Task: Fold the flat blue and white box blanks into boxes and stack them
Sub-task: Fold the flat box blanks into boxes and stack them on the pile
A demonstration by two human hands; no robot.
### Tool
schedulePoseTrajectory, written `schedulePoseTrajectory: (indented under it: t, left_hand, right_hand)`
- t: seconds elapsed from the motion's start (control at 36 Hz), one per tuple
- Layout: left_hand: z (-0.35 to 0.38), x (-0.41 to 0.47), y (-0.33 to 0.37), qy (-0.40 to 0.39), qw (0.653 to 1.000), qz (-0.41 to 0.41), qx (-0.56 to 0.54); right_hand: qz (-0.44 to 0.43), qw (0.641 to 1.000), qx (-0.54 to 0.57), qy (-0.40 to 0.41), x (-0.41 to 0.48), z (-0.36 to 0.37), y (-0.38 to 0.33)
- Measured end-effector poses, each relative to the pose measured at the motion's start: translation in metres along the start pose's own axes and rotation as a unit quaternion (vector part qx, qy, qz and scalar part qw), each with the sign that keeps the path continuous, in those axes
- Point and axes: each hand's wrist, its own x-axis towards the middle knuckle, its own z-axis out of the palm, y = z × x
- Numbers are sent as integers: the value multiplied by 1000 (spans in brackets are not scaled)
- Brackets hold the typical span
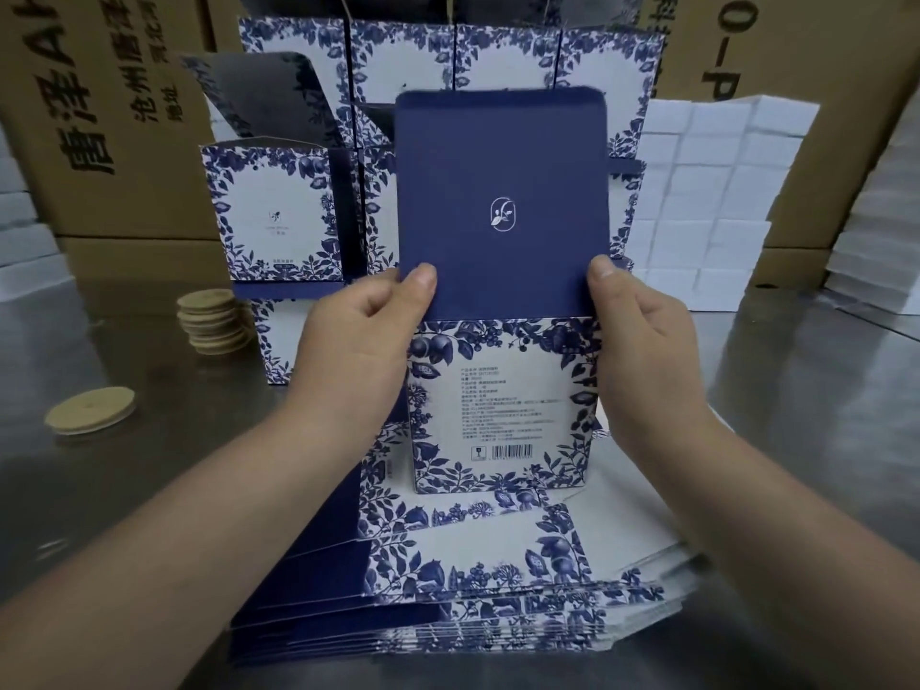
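I hold one blue and white box blank [503, 400] upright in front of me, its printed label and barcode panel facing me and its plain navy lid flap [503, 191] standing up. My left hand [368, 336] grips the left edge, thumb on the navy flap. My right hand [642, 331] grips the right edge, thumb at the flap's lower corner. A pile of flat blanks [473, 580] lies on the table just below. Folded boxes [279, 216] are stacked behind, several rows high.
The steel table [124, 490] carries a stack of round cork discs [214, 321] and one loose disc [89, 410] at left. Brown cardboard cartons [99, 117] stand behind at left and right. White blocks [707, 201] are piled at right.
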Motion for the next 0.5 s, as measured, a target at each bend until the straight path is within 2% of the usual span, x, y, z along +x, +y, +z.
schedulePoseTrajectory:
  t: [0.11,0.22,0.5]
  left_hand:
    - [2,1,-2,-2,1000,19,-3]
    - [2,1,-5,2,1000,28,4]
    - [6,4,-10,19,998,-11,-54]
  right_hand:
    - [23,999,11,27,2,-1,1]
    - [55,998,22,21,5,0,3]
    - [67,997,22,41,4,2,2]
